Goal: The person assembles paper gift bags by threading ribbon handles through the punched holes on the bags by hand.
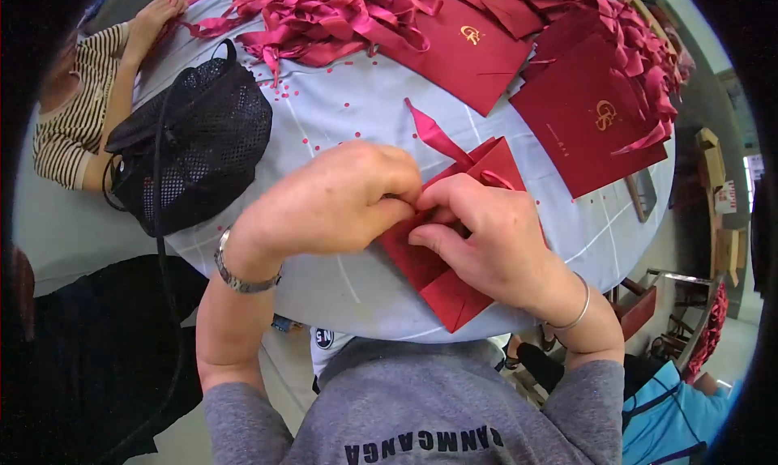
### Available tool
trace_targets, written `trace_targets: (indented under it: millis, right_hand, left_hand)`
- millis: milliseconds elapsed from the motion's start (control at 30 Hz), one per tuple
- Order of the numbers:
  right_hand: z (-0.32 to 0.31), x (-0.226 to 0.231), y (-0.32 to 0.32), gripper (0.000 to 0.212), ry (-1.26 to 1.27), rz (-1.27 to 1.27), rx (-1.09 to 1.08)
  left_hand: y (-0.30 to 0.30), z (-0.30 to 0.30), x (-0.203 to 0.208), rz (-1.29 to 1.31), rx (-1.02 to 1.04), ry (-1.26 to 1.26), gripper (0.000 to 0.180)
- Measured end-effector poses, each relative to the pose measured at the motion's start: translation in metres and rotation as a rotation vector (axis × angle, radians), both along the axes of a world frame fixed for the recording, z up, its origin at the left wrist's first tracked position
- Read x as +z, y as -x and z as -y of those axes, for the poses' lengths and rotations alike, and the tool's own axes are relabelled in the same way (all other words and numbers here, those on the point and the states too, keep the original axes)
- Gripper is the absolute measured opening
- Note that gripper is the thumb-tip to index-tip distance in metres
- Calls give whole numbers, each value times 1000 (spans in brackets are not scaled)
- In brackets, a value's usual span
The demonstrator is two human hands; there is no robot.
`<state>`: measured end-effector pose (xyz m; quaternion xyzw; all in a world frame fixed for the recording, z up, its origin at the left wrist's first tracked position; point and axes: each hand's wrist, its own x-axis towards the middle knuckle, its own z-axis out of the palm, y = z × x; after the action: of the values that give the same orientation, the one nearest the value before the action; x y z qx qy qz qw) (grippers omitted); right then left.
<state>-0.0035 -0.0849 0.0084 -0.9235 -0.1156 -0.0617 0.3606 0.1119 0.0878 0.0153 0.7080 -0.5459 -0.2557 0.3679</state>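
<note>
Fingers (438, 241) at rect. red bag (455, 295) w/ satiny ribbon (436, 135).

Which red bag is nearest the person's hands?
The red bag beneath the right hand, by the table's near edge; the other red bags lie farther back.

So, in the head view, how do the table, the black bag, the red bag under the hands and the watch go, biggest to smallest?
1. Table
2. Black bag and red bag: unsure which looks larger; the left hand and right hand hide part of the red one
3. Watch
</note>
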Motion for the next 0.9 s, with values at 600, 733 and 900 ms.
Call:
trace_targets:
  millis: [600,733,900]
  right_hand:
    - [52,-5,63,86,249,47,-167]
    - [56,-12,66,84,308,4,-23]
    - [58,-2,61,73,329,5,-5]
  left_hand:
    - [-3,2,-16,158,250,78,4]
    - [-10,-6,-14,284,351,51,4]
    - [-6,-6,-9,56,379,35,3]
